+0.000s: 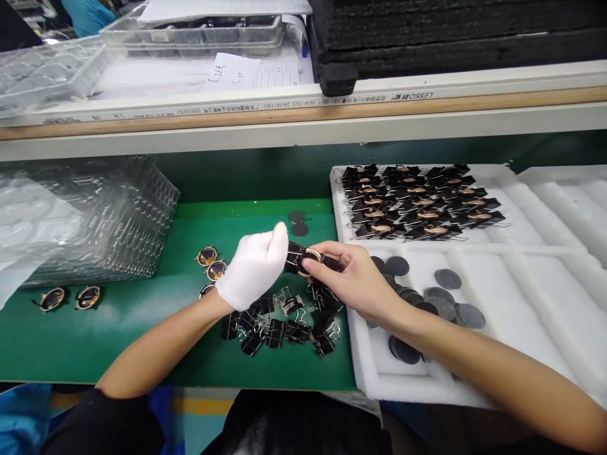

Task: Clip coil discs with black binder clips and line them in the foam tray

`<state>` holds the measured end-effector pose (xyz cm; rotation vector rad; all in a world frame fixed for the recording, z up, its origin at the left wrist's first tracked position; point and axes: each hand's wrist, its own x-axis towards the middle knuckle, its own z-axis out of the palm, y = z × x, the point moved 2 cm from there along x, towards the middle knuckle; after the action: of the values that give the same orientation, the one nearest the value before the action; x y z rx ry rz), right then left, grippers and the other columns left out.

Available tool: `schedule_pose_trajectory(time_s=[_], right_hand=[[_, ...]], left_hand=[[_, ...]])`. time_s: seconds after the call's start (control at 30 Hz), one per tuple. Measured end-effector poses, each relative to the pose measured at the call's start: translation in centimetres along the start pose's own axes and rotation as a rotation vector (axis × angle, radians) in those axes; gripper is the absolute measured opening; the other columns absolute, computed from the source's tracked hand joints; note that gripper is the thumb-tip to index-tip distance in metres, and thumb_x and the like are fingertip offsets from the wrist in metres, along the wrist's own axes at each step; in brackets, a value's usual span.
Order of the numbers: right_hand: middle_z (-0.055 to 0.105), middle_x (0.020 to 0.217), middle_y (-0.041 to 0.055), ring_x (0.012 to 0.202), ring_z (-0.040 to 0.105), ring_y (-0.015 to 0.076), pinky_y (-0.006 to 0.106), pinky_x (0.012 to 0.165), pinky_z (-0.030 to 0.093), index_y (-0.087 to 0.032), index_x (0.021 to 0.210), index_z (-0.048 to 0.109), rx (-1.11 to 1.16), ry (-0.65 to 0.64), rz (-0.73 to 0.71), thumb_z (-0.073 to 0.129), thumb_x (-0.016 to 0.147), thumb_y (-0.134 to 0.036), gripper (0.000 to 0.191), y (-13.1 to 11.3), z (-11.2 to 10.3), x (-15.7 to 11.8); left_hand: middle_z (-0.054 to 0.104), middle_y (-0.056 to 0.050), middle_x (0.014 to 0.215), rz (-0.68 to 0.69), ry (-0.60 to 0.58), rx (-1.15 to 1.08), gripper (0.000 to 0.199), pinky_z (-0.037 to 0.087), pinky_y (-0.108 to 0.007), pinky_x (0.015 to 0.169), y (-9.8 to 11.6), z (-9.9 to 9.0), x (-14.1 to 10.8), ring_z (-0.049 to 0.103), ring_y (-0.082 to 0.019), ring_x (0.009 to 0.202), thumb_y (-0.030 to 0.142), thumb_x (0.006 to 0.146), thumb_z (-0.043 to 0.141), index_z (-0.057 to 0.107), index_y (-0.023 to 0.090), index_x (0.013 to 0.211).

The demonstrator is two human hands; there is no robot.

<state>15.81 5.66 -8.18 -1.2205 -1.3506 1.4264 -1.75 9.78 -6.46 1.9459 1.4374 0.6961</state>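
Note:
My left hand [258, 268], in a white glove, is closed at a black binder clip [294, 256] clamped on the left side of a gold-rimmed round piece [312, 258]. With thumb and fingers, my bare right hand [353, 275] grips that round piece. Another black binder clip [331, 262] sits at its right side, partly covered by my fingers. Below my hands lies a heap of loose binder clips [275, 332]. Several gold-rimmed round pieces with dark centres [207, 256] rest left of my gloved hand, one partly hidden behind the wrist. Two dark discs [299, 229] lie beyond my hands.
A white foam tray [493, 265] on the right bears rows of clipped round pieces [422, 202] and loose dark discs [440, 306]. Stacked clear plastic trays [95, 221] stand left on the green table [142, 344]. A shelf edge [284, 129] crosses the back.

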Motion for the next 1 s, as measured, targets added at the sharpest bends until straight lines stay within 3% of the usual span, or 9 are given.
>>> schedule_pose_trajectory(time_s=[0.13, 0.2, 0.27, 0.33, 0.47, 0.6, 0.7, 0.8, 1.0], right_hand=[[0.076, 0.082, 0.0028, 0.076, 0.068, 0.0174, 0.031, 0.07, 0.05, -0.018, 0.084, 0.073, -0.051, -0.081, 0.032, 0.072, 0.088, -0.032, 0.014, -0.6, -0.1, 0.3], [0.077, 0.085, 0.0027, 0.077, 0.068, 0.0176, 0.03, 0.069, 0.049, -0.018, 0.088, 0.074, -0.132, -0.109, -0.008, 0.071, 0.088, -0.028, 0.011, -1.5, -0.5, 0.3], [0.077, 0.09, 0.0017, 0.08, 0.068, 0.0175, 0.03, 0.071, 0.05, -0.019, 0.091, 0.074, -0.287, -0.09, -0.131, 0.069, 0.09, -0.026, 0.008, -2.9, -1.7, 0.1], [0.075, 0.094, 0.001, 0.085, 0.068, 0.0179, 0.031, 0.077, 0.05, -0.021, 0.095, 0.073, -0.481, -0.012, -0.299, 0.067, 0.092, -0.025, 0.008, -4.6, -4.0, -0.3], [0.068, 0.111, 0.0092, 0.106, 0.066, 0.0261, 0.043, 0.096, 0.05, -0.023, 0.103, 0.074, -0.903, 0.192, -0.518, 0.065, 0.094, -0.031, 0.015, -6.3, -13.6, -2.6], [0.061, 0.13, 0.0138, 0.13, 0.055, 0.039, 0.064, 0.111, 0.036, -0.025, 0.101, 0.077, -1.22, 0.417, -0.342, 0.066, 0.092, -0.042, 0.023, -3.9, -25.7, -5.9], [0.059, 0.132, 0.0175, 0.135, 0.049, 0.0461, 0.069, 0.107, 0.037, -0.022, 0.098, 0.078, -1.25, 0.533, -0.199, 0.065, 0.089, -0.047, 0.029, -0.8, -31.5, -7.5], [0.057, 0.137, 0.0164, 0.138, 0.044, 0.0472, 0.068, 0.107, 0.036, -0.025, 0.1, 0.081, -1.268, 0.544, -0.099, 0.067, 0.089, -0.047, 0.029, 2.0, -33.4, -7.5], [0.055, 0.141, 0.0146, 0.137, 0.045, 0.0434, 0.064, 0.106, 0.036, -0.028, 0.107, 0.08, -1.253, 0.479, -0.082, 0.069, 0.09, -0.041, 0.024, 4.4, -33.5, -6.1]], left_hand=[[0.026, 0.004, 0.054, -0.021, -0.05, 0.029, 0.051, 0.023, -0.031, 0.054, 0.4, -0.7, -0.2, 0.029, -0.012, 0.053, 0.039, 0.106, 0.033, 0.023, 0.022, 0.059], [0.036, 0.003, 0.055, 0.019, -0.12, 0.041, 0.051, 0.027, -0.03, 0.054, 0.5, -1.2, -0.3, 0.036, -0.012, 0.053, 0.041, 0.107, 0.033, 0.035, 0.021, 0.061], [0.052, 0.002, 0.062, 0.084, -0.164, 0.034, 0.047, 0.036, -0.029, 0.059, 0.5, -1.8, -0.4, 0.048, -0.014, 0.058, 0.045, 0.108, 0.03, 0.057, 0.021, 0.079], [0.062, 0.001, 0.072, 0.123, -0.179, 0.044, 0.046, 0.043, -0.03, 0.065, 0.3, -2.4, -0.4, 0.057, -0.016, 0.066, 0.049, 0.108, 0.026, 0.064, 0.023, 0.106], [0.067, 0.001, 0.078, 0.051, -0.226, 0.179, 0.049, 0.047, -0.03, 0.068, -0.2, -3.3, 0.0, 0.064, -0.018, 0.072, 0.056, 0.106, 0.028, 0.065, 0.027, 0.114], [0.073, 0.0, 0.088, 0.011, -0.249, 0.241, 0.047, 0.052, -0.029, 0.075, -0.3, -3.4, 0.7, 0.071, -0.021, 0.092, 0.059, 0.102, 0.034, 0.069, 0.029, 0.112], [0.074, 0.001, 0.091, -0.031, -0.273, 0.264, 0.046, 0.053, -0.03, 0.081, -0.3, -3.1, 1.1, 0.071, -0.022, 0.097, 0.06, 0.101, 0.037, 0.07, 0.029, 0.111], [0.074, 0.003, 0.09, -0.082, -0.281, 0.286, 0.048, 0.051, -0.033, 0.088, -0.6, -3.1, 1.3, 0.069, -0.022, 0.096, 0.063, 0.1, 0.037, 0.07, 0.031, 0.112], [0.074, 0.003, 0.095, -0.133, -0.286, 0.305, 0.053, 0.049, -0.037, 0.095, -2.3, -3.3, 2.0, 0.067, -0.023, 0.098, 0.07, 0.096, 0.036, 0.069, 0.034, 0.116]])
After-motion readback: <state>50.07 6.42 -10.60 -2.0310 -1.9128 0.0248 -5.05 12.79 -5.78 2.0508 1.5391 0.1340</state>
